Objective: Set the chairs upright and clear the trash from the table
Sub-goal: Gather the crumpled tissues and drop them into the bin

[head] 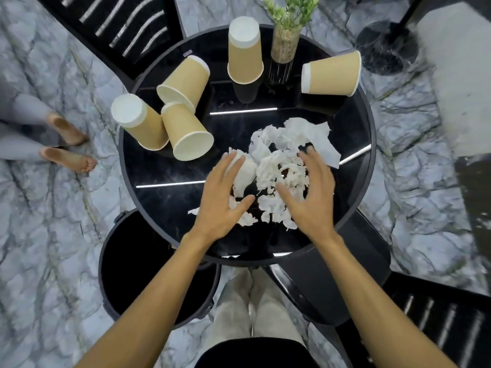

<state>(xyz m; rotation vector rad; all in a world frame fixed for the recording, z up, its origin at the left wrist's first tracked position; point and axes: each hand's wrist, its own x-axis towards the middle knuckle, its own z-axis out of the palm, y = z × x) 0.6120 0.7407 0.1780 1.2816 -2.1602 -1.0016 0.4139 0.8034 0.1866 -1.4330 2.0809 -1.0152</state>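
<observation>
A heap of torn white tissue paper point(289, 144) lies on the near right half of the round black table point(164, 171). My left hand point(223, 197) rests on the heap's left side, fingers spread. My right hand point(310, 192) lies on its right side, fingers spread too. Several tan paper cups stand or lie on the far half: one upside down point(244, 54), one on its side at the right point(332, 74), and a cluster at the left point(186, 126). A black slatted chair point(119, 25) stands at the far left, another point(438, 320) at the near right.
A black bin point(148, 272) stands open on the floor under the table's near left edge. A vase with a green plant point(285, 41) stands at the table's far side. Another person's bare feet point(69, 144) are at the left on the marble floor.
</observation>
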